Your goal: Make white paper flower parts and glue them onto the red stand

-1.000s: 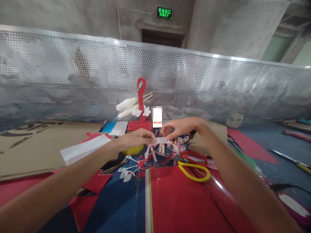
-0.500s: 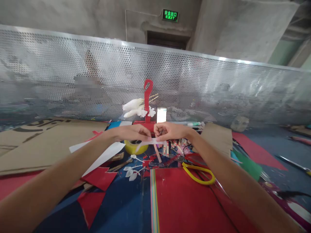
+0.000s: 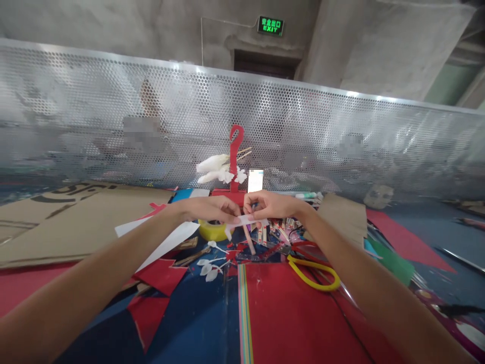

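Observation:
Between my two hands is a narrow strip of thin white paper (image 3: 244,220). My left hand (image 3: 216,208) pinches its left part, and a loose end hangs below those fingers. On the other side, my right hand (image 3: 273,206) grips the strip between thumb and curled fingers. The hands are close together, a little above the cluttered table. Below my left hand lies a yellow roll of tape (image 3: 212,232). Small white paper leaves or petals on stems (image 3: 207,268) lie nearer to me. A pinkish stick (image 3: 249,241) sits under the strip.
A red hooked stand (image 3: 234,154) with white flowers (image 3: 212,163) rises behind my hands, beside a lit phone (image 3: 255,181). Yellow-handled scissors (image 3: 314,282) rest on red paper sheets (image 3: 288,323). Cardboard (image 3: 76,222) covers the left, and a perforated metal screen (image 3: 182,111) stands behind.
The view has shifted slightly, so everything sits a bit further right. Both hands still hold the strip, which now tilts more, its left end drooping lower.

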`<state>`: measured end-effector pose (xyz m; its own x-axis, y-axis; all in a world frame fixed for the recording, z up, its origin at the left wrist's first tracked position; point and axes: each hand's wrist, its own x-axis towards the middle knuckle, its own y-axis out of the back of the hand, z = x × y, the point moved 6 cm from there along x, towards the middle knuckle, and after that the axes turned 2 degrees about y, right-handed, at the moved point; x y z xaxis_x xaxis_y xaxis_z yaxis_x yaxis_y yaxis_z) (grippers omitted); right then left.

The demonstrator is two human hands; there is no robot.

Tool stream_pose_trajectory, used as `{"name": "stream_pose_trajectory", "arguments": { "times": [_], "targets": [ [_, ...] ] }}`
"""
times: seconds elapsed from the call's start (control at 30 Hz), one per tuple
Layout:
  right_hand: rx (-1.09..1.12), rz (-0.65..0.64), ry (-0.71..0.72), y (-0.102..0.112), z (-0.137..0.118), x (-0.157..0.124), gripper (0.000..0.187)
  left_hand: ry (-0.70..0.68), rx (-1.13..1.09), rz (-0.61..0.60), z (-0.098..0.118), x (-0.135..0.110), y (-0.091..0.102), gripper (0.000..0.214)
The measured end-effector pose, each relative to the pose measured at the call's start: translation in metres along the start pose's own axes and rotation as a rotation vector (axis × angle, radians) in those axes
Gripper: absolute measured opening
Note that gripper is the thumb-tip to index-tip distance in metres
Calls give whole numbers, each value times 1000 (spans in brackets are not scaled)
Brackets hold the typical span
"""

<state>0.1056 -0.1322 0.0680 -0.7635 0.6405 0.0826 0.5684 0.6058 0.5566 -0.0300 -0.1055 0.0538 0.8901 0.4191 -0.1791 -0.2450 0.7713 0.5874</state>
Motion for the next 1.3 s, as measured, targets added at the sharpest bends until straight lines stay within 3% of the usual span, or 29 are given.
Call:
{"name": "stream_pose_trajectory", "arguments": {
  "times": [0.17,0.33,0.4,0.57,0.73,0.9,1.3],
  "targets": [
    [-20,-73,-19,-5,-4,-2,23,37,-61,1,0,-3,0,27],
    [6,-166,-11,-20,-7,1,49,30,-126,28,3,-4,1,25],
    [-84,-106,24,-19,-9,5,48,38,-145,42,0,-3,3,26],
    [-441,148,85,-8,-13,9,24,49,-190,52,-12,-3,11,33],
    [-542,163,165,-5,-14,8,20,65,-203,43,-13,-1,7,31],
    [-520,160,233,3,-19,2,10,42,-180,23,-11,4,-1,30],
    [-282,172,340,9,-27,-5,15,15,-159,102,3,6,-9,30]
  ]
}}
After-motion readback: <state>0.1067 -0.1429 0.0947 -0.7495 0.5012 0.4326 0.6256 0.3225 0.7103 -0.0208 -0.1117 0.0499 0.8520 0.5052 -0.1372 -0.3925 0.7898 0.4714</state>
